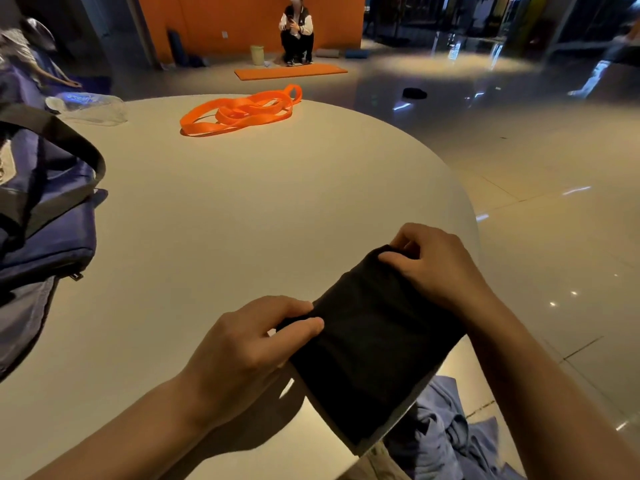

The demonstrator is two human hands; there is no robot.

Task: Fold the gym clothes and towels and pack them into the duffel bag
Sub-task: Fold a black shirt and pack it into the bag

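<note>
A folded black garment (374, 344) lies at the lower right of the frame, over the near right edge of a round white table (242, 209), with its lower end hanging past the rim. The left hand (249, 344) grips the garment's left edge, thumb on top and fingers curled round the fabric. The right hand (433, 265) pinches the garment's upper corner, fingers bent over the fold. Below the table edge, at the bottom right, a crumpled blue-grey cloth (446, 431) lies bunched just under the garment's hanging end. A navy duffel bag (45, 209) with a dark strap sits at the left edge of the frame, resting on the table and well apart from both hands. Toward the upper middle, a loose heap of orange resistance band (239, 112) lies on the far side of the table. A clear plastic bottle (90, 105) lies on its side at the upper left, near the bag. Beyond the table, at the top of the frame, a person (297, 29) crouches behind an orange mat (291, 71) on the glossy floor, before an orange wall.
</note>
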